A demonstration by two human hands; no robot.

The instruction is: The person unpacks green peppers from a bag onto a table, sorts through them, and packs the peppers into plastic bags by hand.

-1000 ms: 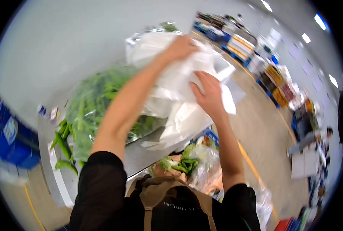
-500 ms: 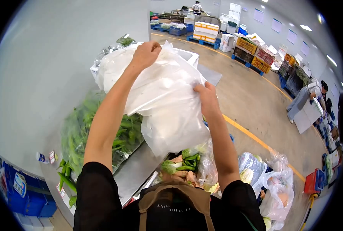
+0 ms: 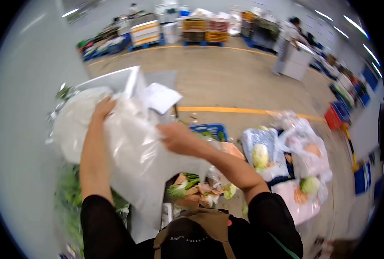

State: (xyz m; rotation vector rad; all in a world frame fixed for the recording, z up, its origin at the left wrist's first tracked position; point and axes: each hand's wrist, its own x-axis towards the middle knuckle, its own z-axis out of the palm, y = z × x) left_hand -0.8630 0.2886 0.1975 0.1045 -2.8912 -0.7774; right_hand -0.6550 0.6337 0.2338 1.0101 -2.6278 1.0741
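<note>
While pinching white plastic sheeting [image 3: 133, 146] with the left grip [image 3: 105, 107] at eleven o'clock and the right grip [image 3: 174, 137] at twelve, holds it stretched between, seemingly to limit sagging, alongside the white foam box [image 3: 133, 82] at eleven, beyond vegetable scraps [image 3: 188, 188].

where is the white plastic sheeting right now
In the head view, the white plastic sheeting is left of centre, gripped by the left hand and right hand, partly hiding the white rectangular box.

It looks like a produce warehouse: crates [image 3: 194, 24] stacked on blue pallets [image 3: 205, 43], a yellow-lined floor [image 3: 231, 82], cabbage [image 3: 260, 156] in plastic bags [image 3: 306, 134].
</note>
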